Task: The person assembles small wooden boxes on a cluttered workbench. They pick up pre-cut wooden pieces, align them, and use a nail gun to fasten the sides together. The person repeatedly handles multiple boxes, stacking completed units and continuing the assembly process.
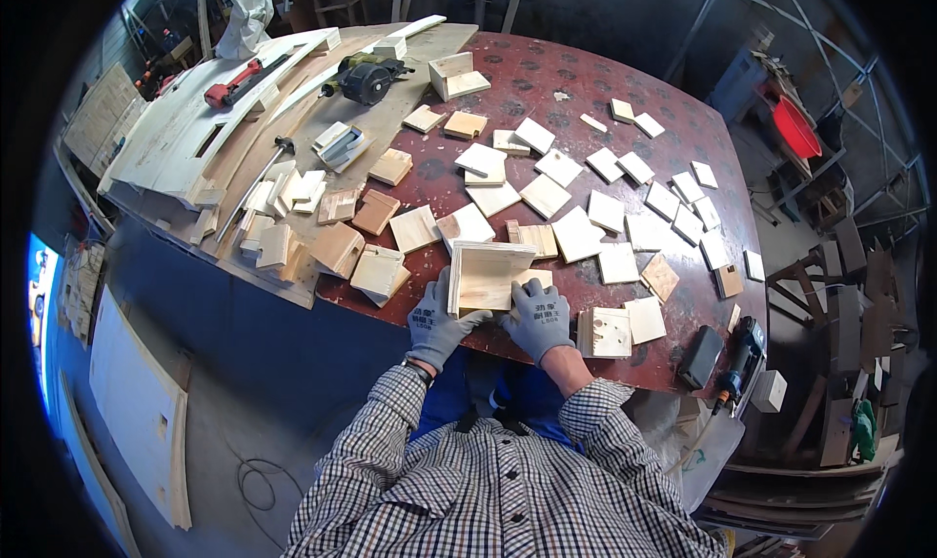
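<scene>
A small open box of pale wood (488, 275) lies at the near edge of the dark red table (547, 70), its walls standing up. My left hand (436, 322), in a grey glove, grips the box's left wall and near corner. My right hand (540, 314), also gloved in grey, presses against the box's right near side, over a small wooden piece. Both forearms wear checked sleeves.
Several square wooden panels (576, 234) lie scattered over the table. A panel with holes (605, 332) sits right of my right hand. A cordless drill (739, 358) and black battery (700, 356) lie at the right edge. A circular saw (369, 76) and long boards (185, 129) occupy the far left.
</scene>
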`<action>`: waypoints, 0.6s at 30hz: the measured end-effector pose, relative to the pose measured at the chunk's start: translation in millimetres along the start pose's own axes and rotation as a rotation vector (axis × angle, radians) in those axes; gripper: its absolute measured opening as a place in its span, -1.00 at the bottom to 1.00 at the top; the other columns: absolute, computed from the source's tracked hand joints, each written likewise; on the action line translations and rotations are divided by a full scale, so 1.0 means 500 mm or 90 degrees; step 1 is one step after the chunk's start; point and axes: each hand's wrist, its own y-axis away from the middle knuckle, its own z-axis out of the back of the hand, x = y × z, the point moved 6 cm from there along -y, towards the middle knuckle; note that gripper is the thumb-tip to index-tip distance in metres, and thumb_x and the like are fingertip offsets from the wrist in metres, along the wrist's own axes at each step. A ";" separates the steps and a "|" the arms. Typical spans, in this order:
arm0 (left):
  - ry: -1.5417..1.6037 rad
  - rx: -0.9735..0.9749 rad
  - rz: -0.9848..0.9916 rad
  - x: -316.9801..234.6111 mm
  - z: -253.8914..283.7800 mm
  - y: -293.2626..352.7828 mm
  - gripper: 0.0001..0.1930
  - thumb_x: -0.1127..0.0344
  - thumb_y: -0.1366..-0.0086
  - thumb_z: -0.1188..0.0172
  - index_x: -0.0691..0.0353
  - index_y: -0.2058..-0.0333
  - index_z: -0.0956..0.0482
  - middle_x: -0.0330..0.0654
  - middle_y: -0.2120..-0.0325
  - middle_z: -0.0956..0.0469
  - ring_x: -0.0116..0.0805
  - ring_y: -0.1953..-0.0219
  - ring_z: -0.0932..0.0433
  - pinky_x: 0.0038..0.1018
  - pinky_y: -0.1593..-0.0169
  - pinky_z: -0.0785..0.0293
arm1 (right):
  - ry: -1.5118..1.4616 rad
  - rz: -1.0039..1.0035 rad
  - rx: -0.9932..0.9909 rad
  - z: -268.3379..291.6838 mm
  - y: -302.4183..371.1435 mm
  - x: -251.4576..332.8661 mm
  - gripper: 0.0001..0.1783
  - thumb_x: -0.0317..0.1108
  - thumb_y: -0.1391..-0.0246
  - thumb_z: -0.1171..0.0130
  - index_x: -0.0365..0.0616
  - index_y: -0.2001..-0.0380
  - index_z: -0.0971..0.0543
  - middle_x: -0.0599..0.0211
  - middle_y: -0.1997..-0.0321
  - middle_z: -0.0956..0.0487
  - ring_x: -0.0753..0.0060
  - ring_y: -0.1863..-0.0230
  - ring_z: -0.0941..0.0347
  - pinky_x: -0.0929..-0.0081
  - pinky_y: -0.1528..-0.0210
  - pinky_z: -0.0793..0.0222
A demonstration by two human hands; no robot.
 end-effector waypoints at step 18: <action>0.059 0.029 0.040 0.030 -0.054 0.024 0.12 -0.41 -0.17 -0.32 0.24 -0.48 -0.16 0.09 -0.14 -0.53 0.07 -0.10 -0.61 -0.10 -0.12 -0.56 | -0.468 0.000 -0.082 0.051 0.108 -0.147 -0.42 -0.39 -0.18 -0.24 -0.28 -0.28 -0.51 0.02 -0.22 -0.51 0.06 -0.13 -0.49 0.27 -0.12 -0.43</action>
